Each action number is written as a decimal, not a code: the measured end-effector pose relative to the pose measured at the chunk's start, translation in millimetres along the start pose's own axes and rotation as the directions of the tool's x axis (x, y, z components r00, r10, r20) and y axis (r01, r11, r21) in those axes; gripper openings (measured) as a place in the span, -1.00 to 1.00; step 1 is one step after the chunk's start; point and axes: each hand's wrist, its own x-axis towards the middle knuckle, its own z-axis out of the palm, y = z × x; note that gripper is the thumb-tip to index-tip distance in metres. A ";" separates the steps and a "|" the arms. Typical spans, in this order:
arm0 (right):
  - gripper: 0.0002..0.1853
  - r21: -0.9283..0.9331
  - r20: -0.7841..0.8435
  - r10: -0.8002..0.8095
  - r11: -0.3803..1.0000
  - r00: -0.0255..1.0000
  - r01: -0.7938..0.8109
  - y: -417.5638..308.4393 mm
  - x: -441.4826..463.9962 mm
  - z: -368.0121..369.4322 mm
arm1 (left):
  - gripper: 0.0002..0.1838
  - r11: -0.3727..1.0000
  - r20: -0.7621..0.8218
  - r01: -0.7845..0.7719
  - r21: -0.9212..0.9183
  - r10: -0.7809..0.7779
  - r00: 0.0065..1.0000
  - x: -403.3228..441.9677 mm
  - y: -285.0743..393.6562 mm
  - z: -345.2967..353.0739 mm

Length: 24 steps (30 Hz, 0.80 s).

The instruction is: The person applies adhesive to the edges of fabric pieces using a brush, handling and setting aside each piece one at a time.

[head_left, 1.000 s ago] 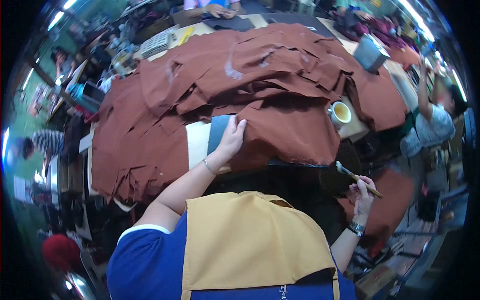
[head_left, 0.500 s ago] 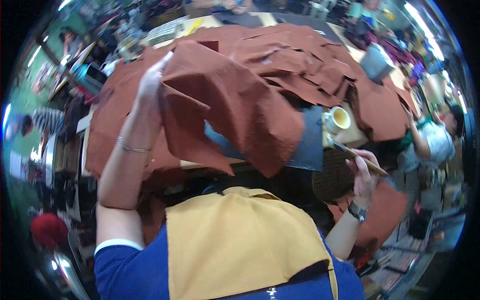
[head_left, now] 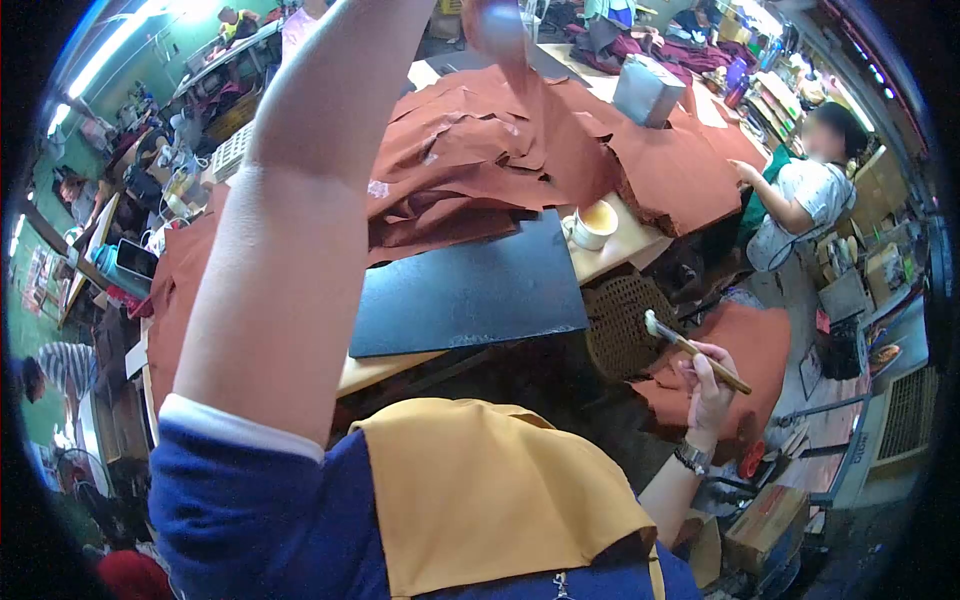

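My left arm reaches up across the view, and my left hand [head_left: 497, 38], blurred and partly cut off at the top edge, grips a reddish-brown leather piece [head_left: 575, 145] that hangs over the table. In my right hand [head_left: 708, 388] is a brush [head_left: 697, 352] with a wooden handle, its pale, coated bristles pointing up and left. A white cup [head_left: 595, 227] with yellowish contents stands beside a dark flat board [head_left: 465, 290] at the table's near edge. Behind the board lies a heap of reddish-brown leather sheets [head_left: 445, 155].
A grey metal box [head_left: 647, 90] stands on the leather at the back right. One person [head_left: 810, 200] sits to the right. Below the table edge are a woven seat [head_left: 625, 325] and more leather [head_left: 745, 350]; a cardboard box [head_left: 765, 528] is at lower right.
My left hand has swung up and away to the right with the leather piece, uncovering the dark board. My right hand still holds the brush, slightly lower. The view has shifted.
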 end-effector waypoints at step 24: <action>-0.71 -0.100 0.113 0.152 0.985 0.982 -0.141 11.1 -18.0 -0.1 | -0.78 0.586 0.400 -0.197 0.786 -0.239 0.885 -443.8 -60.8 -171.5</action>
